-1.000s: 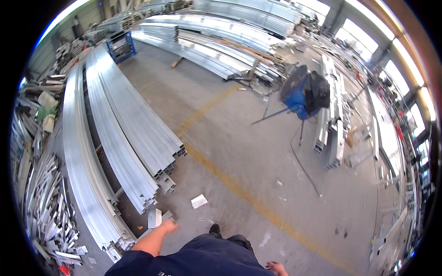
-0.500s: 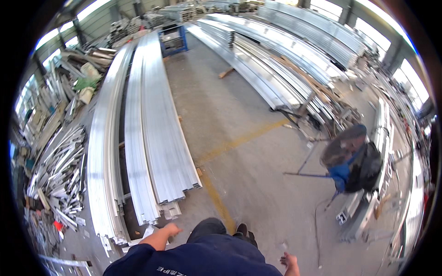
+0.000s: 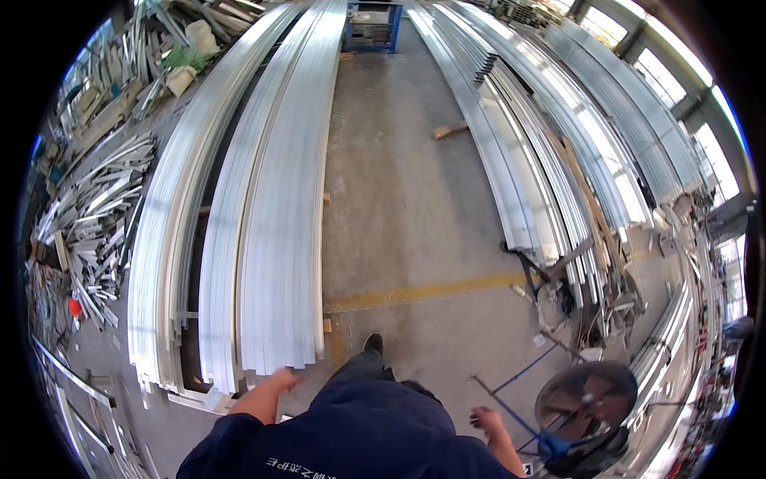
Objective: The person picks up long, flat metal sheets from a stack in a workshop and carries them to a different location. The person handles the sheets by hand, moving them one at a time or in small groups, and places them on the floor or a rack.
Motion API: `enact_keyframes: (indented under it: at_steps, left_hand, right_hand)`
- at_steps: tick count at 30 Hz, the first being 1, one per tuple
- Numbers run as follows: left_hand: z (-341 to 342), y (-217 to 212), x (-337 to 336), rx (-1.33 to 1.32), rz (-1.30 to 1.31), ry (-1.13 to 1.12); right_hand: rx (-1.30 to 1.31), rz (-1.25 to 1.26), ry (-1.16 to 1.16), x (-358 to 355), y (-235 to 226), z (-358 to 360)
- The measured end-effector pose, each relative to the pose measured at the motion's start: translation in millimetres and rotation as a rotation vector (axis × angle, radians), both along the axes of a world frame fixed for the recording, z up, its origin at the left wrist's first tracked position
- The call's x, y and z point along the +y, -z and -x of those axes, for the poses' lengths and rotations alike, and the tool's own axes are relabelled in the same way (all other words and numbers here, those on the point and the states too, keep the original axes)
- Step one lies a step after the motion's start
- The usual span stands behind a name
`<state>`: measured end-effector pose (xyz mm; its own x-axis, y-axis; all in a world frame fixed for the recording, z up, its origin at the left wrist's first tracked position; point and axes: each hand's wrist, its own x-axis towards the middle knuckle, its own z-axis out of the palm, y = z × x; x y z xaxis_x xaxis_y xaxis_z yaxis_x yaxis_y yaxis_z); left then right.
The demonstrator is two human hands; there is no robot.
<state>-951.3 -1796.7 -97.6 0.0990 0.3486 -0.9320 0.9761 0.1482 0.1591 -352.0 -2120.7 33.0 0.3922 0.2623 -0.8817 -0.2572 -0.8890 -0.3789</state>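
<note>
My left hand hangs at my side with loose fingers and holds nothing; it is just below the near ends of the long silver aluminium profiles stacked on the floor at left. My right hand is also empty, fingers slightly curled, above the concrete floor near a blue floor fan. My dark shoe steps forward beside a yellow floor line. Both sleeves are dark blue.
More long profile stacks on racks run along the right. A heap of scrap metal offcuts lies far left. A blue cart stands at the aisle's far end. A wooden block lies on the floor.
The view has swung left, so the aisle between the profile stacks now runs straight ahead and the fan has gone to the lower right. My arms swing as I walk.
</note>
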Motion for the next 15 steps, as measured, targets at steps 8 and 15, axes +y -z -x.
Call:
enact_keyframes:
  at_steps: [8,15]
  left_hand:
    - [-258,-125,339,-0.452,-0.427,-0.312]
    - [-287,-55,488,-0.089,-0.363,-0.301]
  right_hand:
    - [0.021,0.127,-0.05,216,-19,-117]
    - [0.038,0.107,0.138,450,90,-340]
